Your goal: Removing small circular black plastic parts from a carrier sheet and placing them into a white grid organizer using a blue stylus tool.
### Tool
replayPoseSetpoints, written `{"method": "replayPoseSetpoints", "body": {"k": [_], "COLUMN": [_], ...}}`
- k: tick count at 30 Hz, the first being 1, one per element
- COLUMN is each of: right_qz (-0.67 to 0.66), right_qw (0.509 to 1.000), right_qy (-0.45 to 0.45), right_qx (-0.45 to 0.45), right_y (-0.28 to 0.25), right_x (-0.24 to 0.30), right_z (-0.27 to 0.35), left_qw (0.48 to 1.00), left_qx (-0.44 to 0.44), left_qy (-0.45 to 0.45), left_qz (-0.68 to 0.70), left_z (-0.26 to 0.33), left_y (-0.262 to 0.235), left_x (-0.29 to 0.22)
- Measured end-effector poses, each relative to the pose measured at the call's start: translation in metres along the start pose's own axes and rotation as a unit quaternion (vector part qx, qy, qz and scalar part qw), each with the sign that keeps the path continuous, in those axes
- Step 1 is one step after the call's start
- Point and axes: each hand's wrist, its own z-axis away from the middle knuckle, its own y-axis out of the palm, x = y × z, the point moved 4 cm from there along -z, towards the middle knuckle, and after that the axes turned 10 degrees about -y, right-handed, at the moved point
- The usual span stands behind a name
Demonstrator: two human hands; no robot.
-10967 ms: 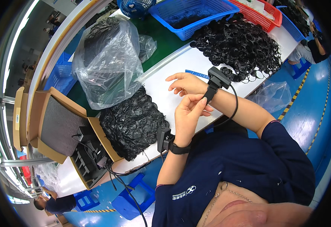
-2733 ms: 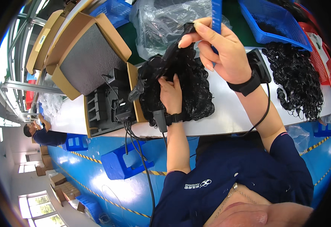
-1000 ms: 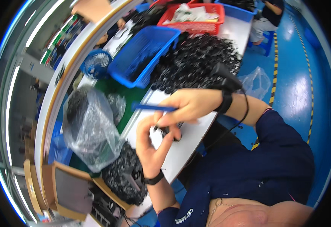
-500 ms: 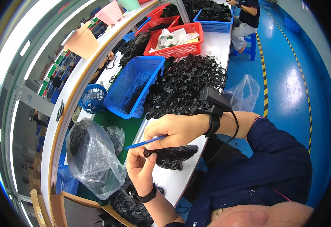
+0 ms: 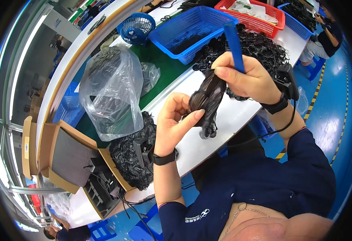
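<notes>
A glossy lock of dark hair [image 5: 210,96] hangs between my two hands over the white tabletop. My left hand [image 5: 177,120] pinches its lower middle, thumb in front and curled fingers behind. Its loose end dangles below the thumb. My right hand [image 5: 246,80] is closed with thumb and forefinger on the lock's upper tip. The same hand grips a flat blue stick-like tool [image 5: 234,46], which points up and away from the lock; its lower end is hidden in the palm. Behind my right hand lies a pile of curled black hair pieces [image 5: 260,44].
A blue basket [image 5: 172,48] and a red basket [image 5: 278,24] stand at the back. A clear plastic bag [image 5: 115,96] lies left, beside a heap of black hair [image 5: 134,160]. An open cardboard box [image 5: 55,156] holds cables. A blue fan [image 5: 136,30] stands behind; a person sits at far right.
The view has swung, so the table sits differently. My hands have drawn apart, with the lock now stretched upright between them. The blue tool has turned from nearly level to pointing up.
</notes>
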Motion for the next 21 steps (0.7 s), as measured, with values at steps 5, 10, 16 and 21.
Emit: {"method": "replayPoseSetpoints", "body": {"k": [5,10,16,21], "right_qz": [0.059,0.189,0.126,0.207], "right_qw": [0.997,0.973,0.977,0.957], "right_qy": [-0.041,-0.124,-0.084,-0.129], "right_qx": [-0.018,-0.049,-0.153,-0.157], "right_y": [0.006,-0.009,-0.015,-0.022], "right_x": [0.004,-0.002,-0.010,-0.011], "right_z": [-0.001,-0.001,0.004,0.002], "left_qw": [0.991,0.990,0.869,0.976], "left_qx": [-0.007,-0.101,-0.138,-0.111], "left_qy": [0.029,0.052,0.171,0.093], "left_qz": [-0.134,-0.087,-0.443,-0.165], "left_z": [-0.004,0.012,0.009,0.024], "left_y": [-0.005,-0.014,-0.004,-0.004], "left_x": [0.005,-0.011,-0.025,-0.026]}}
